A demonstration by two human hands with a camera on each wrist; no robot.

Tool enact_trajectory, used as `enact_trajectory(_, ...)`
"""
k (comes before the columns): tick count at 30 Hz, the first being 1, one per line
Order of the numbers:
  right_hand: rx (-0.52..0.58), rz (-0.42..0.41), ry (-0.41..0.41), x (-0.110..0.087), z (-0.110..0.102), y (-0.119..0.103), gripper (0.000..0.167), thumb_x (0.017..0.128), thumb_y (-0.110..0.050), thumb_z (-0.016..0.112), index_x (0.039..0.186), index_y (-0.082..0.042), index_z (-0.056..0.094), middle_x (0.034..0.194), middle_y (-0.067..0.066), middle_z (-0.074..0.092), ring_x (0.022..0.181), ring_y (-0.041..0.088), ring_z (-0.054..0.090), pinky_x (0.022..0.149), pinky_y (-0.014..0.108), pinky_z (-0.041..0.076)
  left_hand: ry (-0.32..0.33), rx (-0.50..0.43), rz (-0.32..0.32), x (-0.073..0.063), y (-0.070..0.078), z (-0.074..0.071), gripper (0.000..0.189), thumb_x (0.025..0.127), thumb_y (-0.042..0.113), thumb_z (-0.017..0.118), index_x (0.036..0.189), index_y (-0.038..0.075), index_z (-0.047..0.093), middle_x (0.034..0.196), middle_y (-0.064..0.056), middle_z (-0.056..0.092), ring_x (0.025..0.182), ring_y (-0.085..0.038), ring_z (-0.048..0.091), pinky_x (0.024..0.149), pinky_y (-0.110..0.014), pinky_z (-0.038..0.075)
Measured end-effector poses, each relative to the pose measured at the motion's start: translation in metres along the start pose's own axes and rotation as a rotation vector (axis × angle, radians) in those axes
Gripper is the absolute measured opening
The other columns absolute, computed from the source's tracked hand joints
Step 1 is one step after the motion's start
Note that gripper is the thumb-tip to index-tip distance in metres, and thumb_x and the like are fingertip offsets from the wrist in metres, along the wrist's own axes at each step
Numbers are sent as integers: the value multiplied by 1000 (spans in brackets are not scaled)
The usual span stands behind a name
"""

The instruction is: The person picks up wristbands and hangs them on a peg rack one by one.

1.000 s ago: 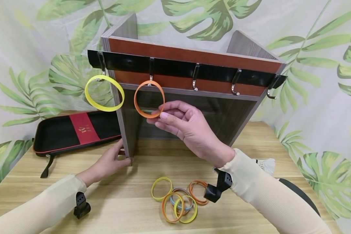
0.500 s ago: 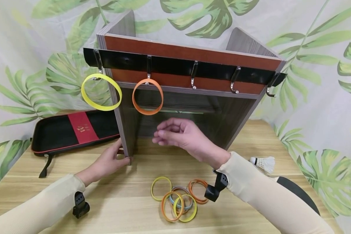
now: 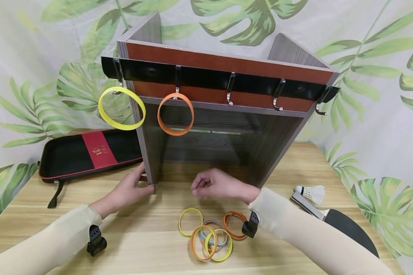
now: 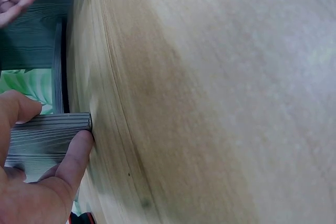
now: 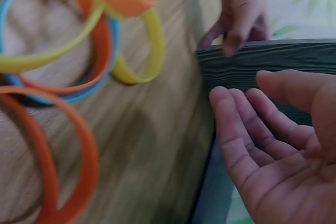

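Observation:
My left hand [image 3: 129,189] grips the lower front edge of the grey wooden shelf's left side panel [image 3: 145,152]; the left wrist view has fingers on both faces of the panel [image 4: 47,132]. Loosely curled and holding nothing, my right hand [image 3: 220,185] hovers in front of the shelf, above the loose rings. A yellow ring [image 3: 104,114] hangs on the leftmost hook of the black hook rail [image 3: 206,78]. On the second hook hangs an orange ring [image 3: 161,122]. Several yellow, orange and blue rings [image 3: 211,240] lie overlapping on the table, with orange rings [image 3: 239,237] at their right.
Behind the left hand lies a black zip case [image 3: 67,156] with a red band. To the right are a shuttlecock [image 3: 313,194] and a black paddle [image 3: 351,231], partly hidden by the right sleeve. Three bare hooks, such as the middle hook [image 3: 230,89], continue along the rail.
My right hand has let go of the orange ring, which now hangs from the second hook. It has dropped towards the table. My left hand stays on the panel.

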State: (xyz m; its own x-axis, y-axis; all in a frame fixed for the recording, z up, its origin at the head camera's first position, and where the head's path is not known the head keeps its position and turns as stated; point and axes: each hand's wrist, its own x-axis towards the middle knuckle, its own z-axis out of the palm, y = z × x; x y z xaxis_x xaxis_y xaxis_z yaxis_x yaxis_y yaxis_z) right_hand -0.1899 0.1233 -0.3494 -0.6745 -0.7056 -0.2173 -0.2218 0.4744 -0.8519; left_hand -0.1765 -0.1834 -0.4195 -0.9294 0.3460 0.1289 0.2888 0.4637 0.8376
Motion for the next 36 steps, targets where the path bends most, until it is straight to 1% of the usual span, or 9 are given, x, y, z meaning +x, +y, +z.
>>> enact_trajectory(4,-88,40,-60,3,6,10,13,97,-6,68,107,2,71,93,17,76,76,17,67,68,25,55,-1,-9,-6,0,2,0,87,94,-1,70,166,4,21,157,-31,43,127,-48,61,101,-56,54)
enact_trajectory(8,-188,56,-89,7,14,20,8,97,-7,69,102,-2,74,87,10,74,68,7,60,62,17,47,0,-26,-7,-1,2,1,84,94,-2,69,165,4,24,156,-32,44,126,-49,61,96,-44,58)
enact_trajectory(12,-220,91,-116,10,21,25,8,96,-10,73,100,-3,74,80,0,69,65,3,54,61,16,45,3,-29,-5,-1,1,2,83,94,-2,69,164,4,26,154,-32,46,126,-49,61,93,-35,58)
enact_trajectory(15,-243,104,-124,11,25,26,9,95,-12,74,98,-3,74,77,-4,65,64,2,51,61,15,43,6,-21,1,0,1,2,83,94,-2,69,164,4,26,155,-31,46,126,-48,61,95,-38,58)
enact_trajectory(20,-304,74,-108,14,30,25,5,95,-8,73,94,-3,73,77,-3,63,65,2,49,63,15,41,11,-9,6,0,0,2,83,93,-2,70,164,4,26,155,-31,45,126,-48,61,98,-47,56)
enact_trajectory(25,-338,64,-103,16,32,25,5,96,-6,71,92,-4,74,79,-2,64,66,3,49,63,16,41,11,-4,6,0,1,2,83,94,-1,71,163,3,26,154,-32,46,125,-48,62,97,-45,57)
enact_trajectory(28,-330,60,-96,16,30,24,6,96,-4,69,92,-4,74,78,1,67,64,2,50,63,16,42,10,-5,2,1,1,2,83,94,0,71,164,3,25,154,-32,45,125,-49,62,97,-48,57)
enact_trajectory(32,-288,68,-69,15,26,22,8,96,-2,68,92,-4,73,80,7,72,62,5,57,61,17,48,11,-9,-2,0,1,1,84,94,-1,70,164,4,25,155,-32,45,125,-48,62,100,-55,55)
enact_trajectory(36,-219,82,-39,13,21,22,4,98,-4,68,95,-3,71,86,14,75,66,11,66,64,22,56,12,-5,1,0,1,2,83,94,-1,70,163,3,26,154,-32,46,124,-48,62,100,-54,55)
